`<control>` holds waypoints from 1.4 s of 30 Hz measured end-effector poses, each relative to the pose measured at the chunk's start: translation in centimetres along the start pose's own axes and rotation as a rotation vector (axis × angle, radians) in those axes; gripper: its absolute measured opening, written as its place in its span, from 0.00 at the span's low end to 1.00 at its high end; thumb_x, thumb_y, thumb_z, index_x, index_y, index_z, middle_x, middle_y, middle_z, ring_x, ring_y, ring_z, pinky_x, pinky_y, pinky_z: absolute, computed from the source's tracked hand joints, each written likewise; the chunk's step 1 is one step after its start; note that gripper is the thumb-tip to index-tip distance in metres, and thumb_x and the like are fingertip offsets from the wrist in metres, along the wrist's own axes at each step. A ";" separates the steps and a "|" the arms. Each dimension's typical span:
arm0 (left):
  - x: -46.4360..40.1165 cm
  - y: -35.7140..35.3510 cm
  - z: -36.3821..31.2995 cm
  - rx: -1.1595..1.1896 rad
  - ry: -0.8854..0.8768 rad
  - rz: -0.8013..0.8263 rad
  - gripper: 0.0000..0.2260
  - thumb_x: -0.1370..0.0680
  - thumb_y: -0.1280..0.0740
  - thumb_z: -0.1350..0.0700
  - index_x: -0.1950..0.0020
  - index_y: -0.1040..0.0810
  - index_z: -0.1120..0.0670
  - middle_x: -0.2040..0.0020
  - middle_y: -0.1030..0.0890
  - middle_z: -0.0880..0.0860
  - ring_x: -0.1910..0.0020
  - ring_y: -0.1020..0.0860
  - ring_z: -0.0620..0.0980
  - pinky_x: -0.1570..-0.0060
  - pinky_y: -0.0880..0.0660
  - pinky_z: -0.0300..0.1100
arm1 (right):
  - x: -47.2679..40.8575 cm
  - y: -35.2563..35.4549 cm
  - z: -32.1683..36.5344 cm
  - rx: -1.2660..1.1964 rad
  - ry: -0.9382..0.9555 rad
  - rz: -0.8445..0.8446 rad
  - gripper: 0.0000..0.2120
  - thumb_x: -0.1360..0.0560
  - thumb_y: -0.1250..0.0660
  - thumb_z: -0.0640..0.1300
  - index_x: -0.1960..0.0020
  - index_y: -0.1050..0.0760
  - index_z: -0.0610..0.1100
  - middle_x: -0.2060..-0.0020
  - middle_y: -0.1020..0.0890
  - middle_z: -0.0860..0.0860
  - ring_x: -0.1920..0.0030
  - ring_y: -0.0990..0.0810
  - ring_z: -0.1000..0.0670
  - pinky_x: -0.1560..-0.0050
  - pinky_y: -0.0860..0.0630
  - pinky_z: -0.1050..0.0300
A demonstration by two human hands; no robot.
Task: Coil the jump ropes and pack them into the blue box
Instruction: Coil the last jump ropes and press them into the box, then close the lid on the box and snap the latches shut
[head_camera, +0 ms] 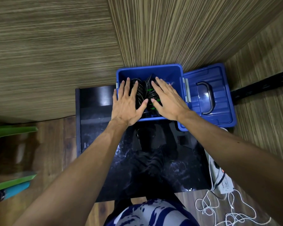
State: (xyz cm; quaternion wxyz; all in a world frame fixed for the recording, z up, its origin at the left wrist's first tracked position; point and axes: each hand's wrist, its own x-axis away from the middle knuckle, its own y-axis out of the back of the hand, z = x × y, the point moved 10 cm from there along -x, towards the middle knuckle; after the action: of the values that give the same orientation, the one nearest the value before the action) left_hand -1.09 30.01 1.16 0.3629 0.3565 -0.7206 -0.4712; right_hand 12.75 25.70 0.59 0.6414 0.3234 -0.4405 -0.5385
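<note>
Wood-grain walls behind black table (91,111): my left hand (127,105) and right hand (168,101), fingers flat, press coiled jump ropes (144,93) inside blue box (175,75); released coils may spring out.

Both hands (128,103) (167,99) flat, fingers (160,84) straight.

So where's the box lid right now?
In the head view, the lid lies open, handle up, right of the blue box, beside the right hand.
</note>
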 end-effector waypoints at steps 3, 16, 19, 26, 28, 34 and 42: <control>0.2 0.2 0.1 0.023 0.001 -0.016 0.35 0.19 0.49 0.34 0.17 0.51 0.51 0.16 0.51 0.55 0.18 0.56 0.54 0.21 0.53 0.58 | 0.4 0.5 -0.3 -0.019 -0.010 -0.033 0.32 0.16 0.43 0.53 0.18 0.51 0.43 0.18 0.52 0.45 0.18 0.54 0.47 0.19 0.54 0.47; 0.8 1.3 0.9 -0.019 -0.009 -0.110 0.33 0.17 0.46 0.42 0.18 0.47 0.61 0.18 0.49 0.62 0.18 0.54 0.59 0.20 0.55 0.50 | 6.7 8.7 -10.8 -0.123 -0.401 -0.556 0.20 0.19 0.38 0.42 0.29 0.30 0.37 0.33 0.28 0.39 0.32 0.31 0.38 0.32 0.30 0.42; 0.8 0.9 0.6 -0.016 -0.026 -0.088 0.33 0.17 0.44 0.43 0.18 0.47 0.61 0.18 0.50 0.62 0.18 0.54 0.60 0.20 0.53 0.51 | 8.2 7.7 -14.7 0.000 -0.635 -0.458 0.26 0.21 0.35 0.43 0.25 0.36 0.36 0.28 0.33 0.34 0.28 0.36 0.34 0.30 0.34 0.38; 1.2 0.5 0.1 0.032 -0.006 -0.067 0.34 0.17 0.42 0.44 0.18 0.48 0.60 0.17 0.53 0.62 0.18 0.55 0.59 0.20 0.51 0.56 | 7.5 7.0 -17.2 0.112 -0.752 -0.302 0.35 0.23 0.30 0.48 0.23 0.42 0.37 0.26 0.38 0.32 0.27 0.38 0.32 0.29 0.38 0.35; 1.3 0.7 0.1 0.037 0.008 -0.079 0.34 0.18 0.42 0.44 0.18 0.49 0.60 0.18 0.54 0.63 0.18 0.55 0.61 0.20 0.52 0.56 | 7.2 7.0 -17.5 0.121 -0.778 -0.278 0.36 0.24 0.29 0.47 0.23 0.42 0.37 0.27 0.37 0.32 0.29 0.37 0.31 0.29 0.38 0.35; 1.6 0.3 0.8 0.142 0.158 -0.052 0.39 0.18 0.40 0.43 0.18 0.54 0.63 0.19 0.60 0.66 0.19 0.56 0.64 0.20 0.52 0.54 | 7.1 8.0 -18.0 0.168 -0.817 -0.302 0.35 0.26 0.26 0.41 0.25 0.39 0.35 0.33 0.31 0.31 0.32 0.34 0.31 0.32 0.36 0.38; 1.7 0.0 0.7 0.113 0.150 -0.042 0.39 0.18 0.41 0.42 0.18 0.54 0.63 0.19 0.60 0.67 0.19 0.56 0.64 0.21 0.53 0.52 | 7.6 8.8 -17.1 0.089 -0.759 -0.410 0.31 0.24 0.30 0.39 0.25 0.40 0.42 0.33 0.35 0.35 0.39 0.28 0.30 0.45 0.23 0.35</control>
State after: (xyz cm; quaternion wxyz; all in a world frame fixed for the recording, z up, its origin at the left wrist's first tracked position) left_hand -2.47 28.87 1.26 0.3852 0.4258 -0.7092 -0.4091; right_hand 32.17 19.12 3.16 0.2991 0.2108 -0.5946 -0.7160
